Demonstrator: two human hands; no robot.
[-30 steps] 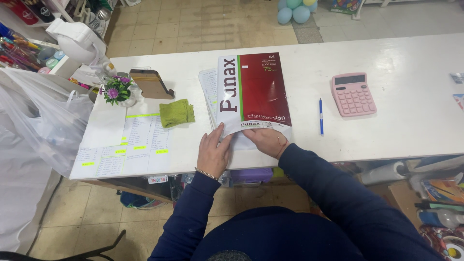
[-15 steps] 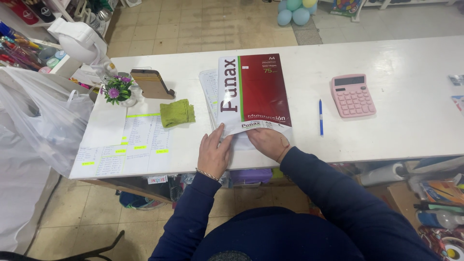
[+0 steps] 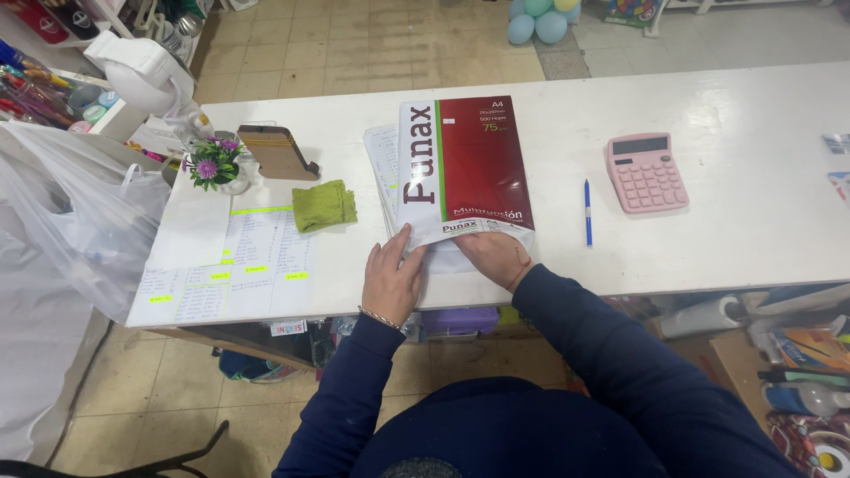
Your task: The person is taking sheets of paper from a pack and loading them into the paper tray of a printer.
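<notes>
Hands at the near end of the paper ream (image 3: 469,164), which lies flat mid-tabletop (image 3: 726,106). I see left hand (image 3: 391,276) pinching the wrapper's end, right hand (image 3: 492,257) pressing beside it. Wrapper end loosened; the rest looks sealed.

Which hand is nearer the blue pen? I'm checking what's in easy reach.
Right. The right hand rests at the paper ream's near end, just left of the blue pen; the left hand lies farther left.
</notes>
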